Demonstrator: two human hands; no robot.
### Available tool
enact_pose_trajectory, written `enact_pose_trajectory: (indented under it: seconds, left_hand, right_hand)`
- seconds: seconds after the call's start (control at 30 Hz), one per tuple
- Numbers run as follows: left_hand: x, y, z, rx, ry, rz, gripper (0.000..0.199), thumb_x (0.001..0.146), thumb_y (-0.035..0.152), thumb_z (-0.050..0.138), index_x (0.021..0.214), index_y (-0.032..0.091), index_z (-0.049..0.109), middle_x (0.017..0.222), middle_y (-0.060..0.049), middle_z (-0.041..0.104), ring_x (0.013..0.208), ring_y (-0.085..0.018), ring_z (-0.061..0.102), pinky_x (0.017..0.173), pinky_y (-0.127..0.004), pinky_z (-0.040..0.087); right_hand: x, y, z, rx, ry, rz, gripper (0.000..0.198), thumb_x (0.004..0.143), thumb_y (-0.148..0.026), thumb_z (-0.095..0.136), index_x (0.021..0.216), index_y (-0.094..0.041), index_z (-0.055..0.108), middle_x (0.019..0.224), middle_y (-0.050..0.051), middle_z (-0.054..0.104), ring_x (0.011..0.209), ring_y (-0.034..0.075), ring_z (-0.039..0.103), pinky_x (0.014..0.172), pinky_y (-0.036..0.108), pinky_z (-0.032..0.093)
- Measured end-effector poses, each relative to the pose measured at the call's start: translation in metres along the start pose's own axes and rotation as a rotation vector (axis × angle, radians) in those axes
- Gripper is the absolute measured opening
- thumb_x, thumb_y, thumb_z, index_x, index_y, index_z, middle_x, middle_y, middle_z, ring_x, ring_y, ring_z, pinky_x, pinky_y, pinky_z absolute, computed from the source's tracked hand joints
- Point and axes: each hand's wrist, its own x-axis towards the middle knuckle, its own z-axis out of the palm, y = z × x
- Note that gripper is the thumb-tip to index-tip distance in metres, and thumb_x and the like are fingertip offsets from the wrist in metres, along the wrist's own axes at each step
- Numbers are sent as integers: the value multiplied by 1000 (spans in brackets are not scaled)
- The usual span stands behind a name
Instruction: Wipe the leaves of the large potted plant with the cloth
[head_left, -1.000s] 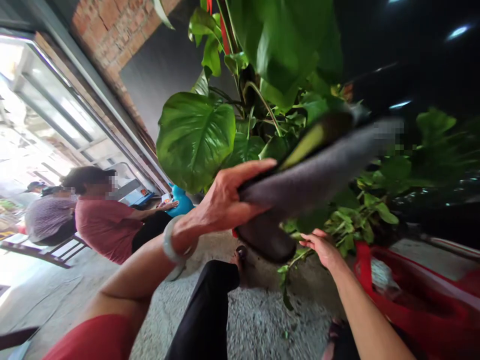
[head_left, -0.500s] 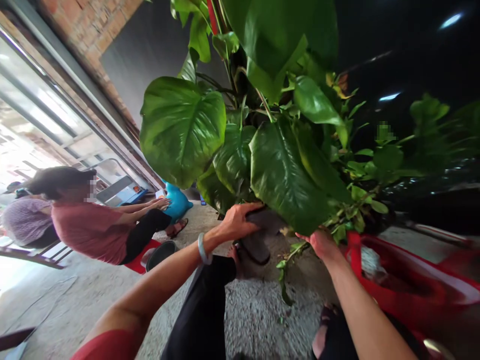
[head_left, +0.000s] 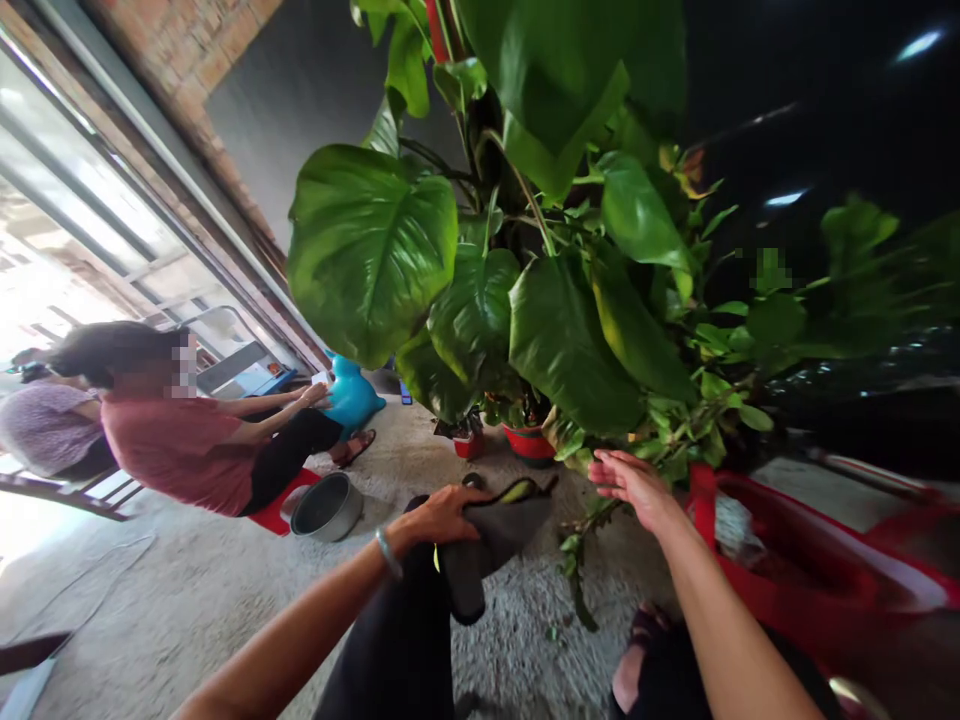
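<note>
Left hand [head_left: 444, 515] closed on dark grey piece [head_left: 514, 535], extending beyond fingers; right hand [head_left: 636, 487] open, empty.

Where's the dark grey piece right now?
Low centre in the head view: the dark grey piece is held in the left hand, by the left leg and below the round red pot in the picture.

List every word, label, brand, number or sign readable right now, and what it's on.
No text can be read.
Dark grey item in the left hand: no lettering shows.
Red bag: none readable.
Orange patch beyond the seated person: too small to tell.
</note>
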Motion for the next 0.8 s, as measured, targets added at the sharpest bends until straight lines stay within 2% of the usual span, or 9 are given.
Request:
enact_pose_trajectory:
  seconds: [0.13,0.23,0.33,0.4,0.5,0.57,0.67,0.73,0.8]
  left_hand:
    - [-11,9,6,-241,279,-77,65,69,27,73,131,13,67,125,-9,72,118,-31,65,106,-40,49]
    - [-2,31,32,-337,452,-33,74,71,29,74,140,10,58,135,-14,66,124,-32,61,111,-44,45]
    - [0,51,66,-283,494,154,75,71,24,71,143,16,55,139,-14,62,127,-33,57,112,-47,45]
    - [-7,56,83,-218,513,280,75,73,21,66,146,22,51,140,-12,61,127,-33,56,113,-50,43]
    - [-22,53,99,-266,533,373,82,75,23,64,154,23,39,148,-13,55,130,-34,53,115,-53,40]
    - [-31,48,107,-347,533,394,88,72,23,65,155,23,36,148,-13,54,131,-35,53,115,-55,40]
    - [-38,40,115,-470,500,433,89,67,19,64,153,26,40,148,-12,55,132,-34,52,118,-56,37]
    - [-37,29,116,-589,410,470,88,63,19,67,149,26,46,146,-11,57,131,-34,53,116,-56,37]
    - [-27,11,111,-796,244,469,76,63,26,72,137,24,58,132,-11,66,116,-32,62,104,-52,48]
  right_hand:
    - [-44,-5,10,-59,-89,-48,28,67,-43,79,82,-21,72,74,6,76,65,20,71,58,29,55]
    - [-93,10,40,-131,-227,-87,52,68,-58,78,106,-22,74,97,9,79,91,28,74,73,37,59]
    - [-132,36,77,-207,-242,-221,68,73,-64,73,128,-23,66,126,10,72,123,30,64,100,43,52]
    - [-148,48,95,-229,-155,-307,68,76,-64,71,130,-22,63,132,10,69,129,30,59,108,43,46]
    - [-160,51,116,-226,2,-326,68,76,-65,69,127,-20,64,128,10,71,127,31,60,108,43,45]
    - [-164,50,128,-233,145,-313,70,72,-65,71,124,-19,64,125,11,72,123,31,63,105,42,49]
    - [-166,54,141,-241,322,-283,68,71,-64,70,121,-19,64,115,10,76,110,31,70,91,40,56]
    - [-163,62,140,-270,395,-273,63,69,-63,71,116,-21,67,105,8,78,100,31,73,82,40,59]
    - [-161,67,131,-336,473,-300,61,63,-61,76,108,-21,70,97,6,79,92,32,74,77,41,60]
